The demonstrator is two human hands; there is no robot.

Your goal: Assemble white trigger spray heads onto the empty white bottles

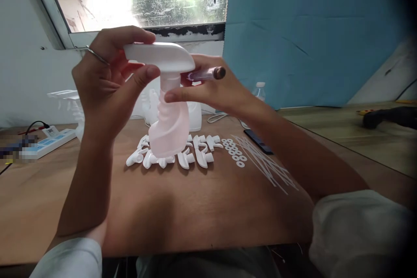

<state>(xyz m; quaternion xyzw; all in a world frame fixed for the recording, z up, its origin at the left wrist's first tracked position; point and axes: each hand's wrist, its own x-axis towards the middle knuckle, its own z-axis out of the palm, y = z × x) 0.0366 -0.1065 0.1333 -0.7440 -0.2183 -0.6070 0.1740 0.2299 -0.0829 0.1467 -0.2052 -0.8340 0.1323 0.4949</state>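
Held up above the table is a pale pink spray bottle with a white trigger spray head on its neck. The fingers and thumb of my left hand close around the nozzle end of the head. My right hand grips the bottle at the neck, just below the head. Tucked in that same hand is a slim, see-through pen-like stick with a dark round end. Behind and below the bottle, several white spray heads lie in two rows, partly hidden by it.
White ring washers and thin white tubes lie on the wooden table, right of the spray heads. A dark phone is beyond the tubes. At left sits a power strip. A clear bottle stands behind my right forearm.
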